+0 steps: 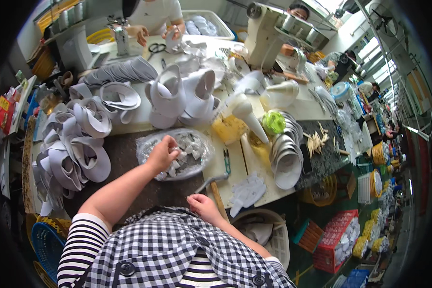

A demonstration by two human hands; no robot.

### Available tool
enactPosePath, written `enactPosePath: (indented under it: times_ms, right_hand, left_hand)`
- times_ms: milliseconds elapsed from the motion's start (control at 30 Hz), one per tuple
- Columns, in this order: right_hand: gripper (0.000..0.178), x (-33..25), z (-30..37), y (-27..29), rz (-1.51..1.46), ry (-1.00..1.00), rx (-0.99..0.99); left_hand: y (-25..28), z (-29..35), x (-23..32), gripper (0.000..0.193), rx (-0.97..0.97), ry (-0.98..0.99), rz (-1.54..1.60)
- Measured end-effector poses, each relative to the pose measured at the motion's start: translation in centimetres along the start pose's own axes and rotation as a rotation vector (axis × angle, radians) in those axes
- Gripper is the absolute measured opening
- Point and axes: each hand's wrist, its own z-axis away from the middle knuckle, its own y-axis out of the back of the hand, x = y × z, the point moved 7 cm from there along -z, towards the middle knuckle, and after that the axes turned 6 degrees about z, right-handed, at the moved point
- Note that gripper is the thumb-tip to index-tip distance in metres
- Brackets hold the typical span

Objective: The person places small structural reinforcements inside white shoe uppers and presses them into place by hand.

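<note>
My left hand (164, 152) reaches into a shallow container lined with clear plastic (207, 144), its fingers bent together in a pinch among small grey-white pieces (189, 150). Whatever lies between those fingertips is hidden. Close to my body at the table's front edge, my right hand (202, 206) is curled closed, and I cannot make out anything in it. Just beside it lies a hammer-like tool with a wooden handle (219, 198) and a bent grey metal part (211, 181). Green-handled thread snips (227, 162) rest beyond that, and a white glove (248, 192) lies to the right.
Pale shoe uppers (81, 153) heap up at left; more stand behind the container (168, 93). White cone-spouted bottles (247, 115), yellow pots (228, 128) and nested curved pieces (288, 165) occupy the right. Sewing machines (269, 36) and co-workers are opposite. A white basket (278, 235) sits below.
</note>
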Motion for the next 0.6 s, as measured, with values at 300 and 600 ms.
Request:
enactPosePath:
  times_ms: [300, 600]
  right_hand:
    - [0.011, -7.0, -1.6, 1.2, 0.095, 0.354, 0.148]
    - [0.013, -10.2, -7.1, -0.8, 0.136, 0.288, 0.018]
  left_hand:
    - [0.2, 0.4, 0.2, 0.021, -0.027, 0.263, 0.322]
    - [-1.2, 1.7, -0.1, 0.025, -0.132, 0.427, 0.663]
